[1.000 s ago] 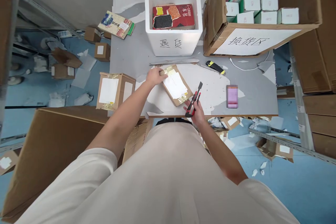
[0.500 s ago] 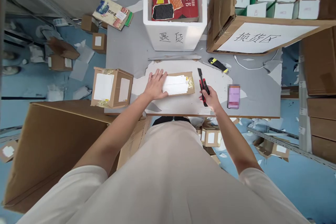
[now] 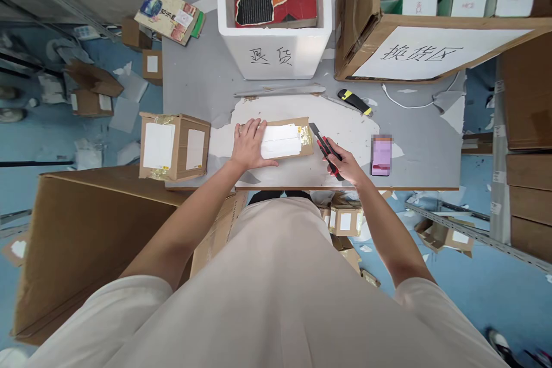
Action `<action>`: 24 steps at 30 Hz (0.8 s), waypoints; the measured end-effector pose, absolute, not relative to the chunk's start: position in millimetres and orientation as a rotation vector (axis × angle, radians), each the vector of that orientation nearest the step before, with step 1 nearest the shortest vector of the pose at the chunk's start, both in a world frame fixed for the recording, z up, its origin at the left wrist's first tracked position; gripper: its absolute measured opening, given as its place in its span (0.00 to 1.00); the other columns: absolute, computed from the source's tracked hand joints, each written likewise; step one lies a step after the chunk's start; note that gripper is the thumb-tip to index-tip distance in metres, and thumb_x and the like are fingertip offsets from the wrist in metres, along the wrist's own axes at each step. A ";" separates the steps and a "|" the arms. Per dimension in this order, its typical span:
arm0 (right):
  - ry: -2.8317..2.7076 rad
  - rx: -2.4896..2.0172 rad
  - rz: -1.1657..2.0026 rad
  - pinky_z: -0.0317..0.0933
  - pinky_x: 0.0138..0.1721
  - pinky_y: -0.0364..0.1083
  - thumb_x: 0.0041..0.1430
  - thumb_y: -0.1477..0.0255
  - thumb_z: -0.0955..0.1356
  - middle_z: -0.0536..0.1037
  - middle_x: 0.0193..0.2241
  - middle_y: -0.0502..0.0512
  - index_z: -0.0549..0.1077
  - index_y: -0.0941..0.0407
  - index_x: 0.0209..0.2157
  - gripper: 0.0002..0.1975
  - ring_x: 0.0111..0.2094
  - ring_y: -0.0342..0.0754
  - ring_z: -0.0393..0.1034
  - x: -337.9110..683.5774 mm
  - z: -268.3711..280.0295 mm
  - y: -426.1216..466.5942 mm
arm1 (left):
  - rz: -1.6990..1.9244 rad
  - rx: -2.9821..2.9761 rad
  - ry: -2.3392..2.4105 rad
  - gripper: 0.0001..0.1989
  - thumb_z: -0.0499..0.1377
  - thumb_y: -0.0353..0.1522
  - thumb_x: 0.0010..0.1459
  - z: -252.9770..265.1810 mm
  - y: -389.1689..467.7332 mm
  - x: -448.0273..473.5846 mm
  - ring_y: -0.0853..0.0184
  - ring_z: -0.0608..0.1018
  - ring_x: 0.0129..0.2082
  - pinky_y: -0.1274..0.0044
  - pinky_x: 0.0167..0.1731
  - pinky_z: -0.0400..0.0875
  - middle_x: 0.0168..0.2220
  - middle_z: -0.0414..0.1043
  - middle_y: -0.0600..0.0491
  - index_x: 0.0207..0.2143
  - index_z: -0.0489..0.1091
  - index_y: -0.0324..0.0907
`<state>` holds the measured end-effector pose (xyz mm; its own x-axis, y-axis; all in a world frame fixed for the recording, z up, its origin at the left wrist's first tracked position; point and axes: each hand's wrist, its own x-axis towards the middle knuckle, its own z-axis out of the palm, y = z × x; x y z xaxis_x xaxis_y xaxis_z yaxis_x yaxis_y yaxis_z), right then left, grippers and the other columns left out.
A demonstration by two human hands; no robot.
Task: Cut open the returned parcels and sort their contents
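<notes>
My left hand lies on the left end of a small flat cardboard box, fingers stretched out and thumb along its near side. The box bears a white label and clear yellowish tape on its right end; its left end is hidden under the hand. In my right hand is a black and red utility knife. Its blade points up and left, close to the taped end of the box; whether it touches cannot be told.
A taped cardboard box stands left. Behind are a white foam bin with a red book, another book, and a large carton of white boxes. A black-yellow cutter and phone lie right.
The utility knife has come left to the taped end of the small box, its tip tilting further left. My left hand stays on the box. The whole view has shifted slightly.
</notes>
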<state>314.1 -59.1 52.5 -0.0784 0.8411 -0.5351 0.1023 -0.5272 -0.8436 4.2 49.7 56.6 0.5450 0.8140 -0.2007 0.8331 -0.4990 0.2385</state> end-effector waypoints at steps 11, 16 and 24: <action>-1.353 -1.728 1.762 0.60 0.18 0.37 0.62 0.68 0.66 0.72 0.28 0.48 0.58 0.46 0.65 0.30 0.18 0.36 0.62 347.3 76.1 -24.8 | 0.058 2.452 1.325 0.62 0.68 0.55 0.35 51.1 53.1 5.1 0.39 0.57 0.62 0.53 0.62 0.43 0.62 0.55 0.34 0.66 0.48 0.35; -1.403 -1.754 1.823 0.58 0.17 0.37 0.63 0.71 0.65 0.71 0.28 0.47 0.57 0.43 0.65 0.30 0.17 0.35 0.61 343.1 84.3 -24.1 | 0.091 2.454 1.304 0.60 0.67 0.54 0.34 49.1 55.4 4.7 0.40 0.60 0.60 0.53 0.60 0.45 0.61 0.57 0.34 0.65 0.50 0.36; -1.353 -1.714 1.928 0.58 0.18 0.37 0.62 0.70 0.66 0.69 0.26 0.46 0.58 0.45 0.65 0.30 0.16 0.35 0.60 340.5 90.7 -42.2 | 0.119 2.454 1.269 0.59 0.67 0.53 0.34 48.5 57.7 4.1 0.43 0.61 0.58 0.56 0.60 0.48 0.60 0.58 0.35 0.65 0.51 0.36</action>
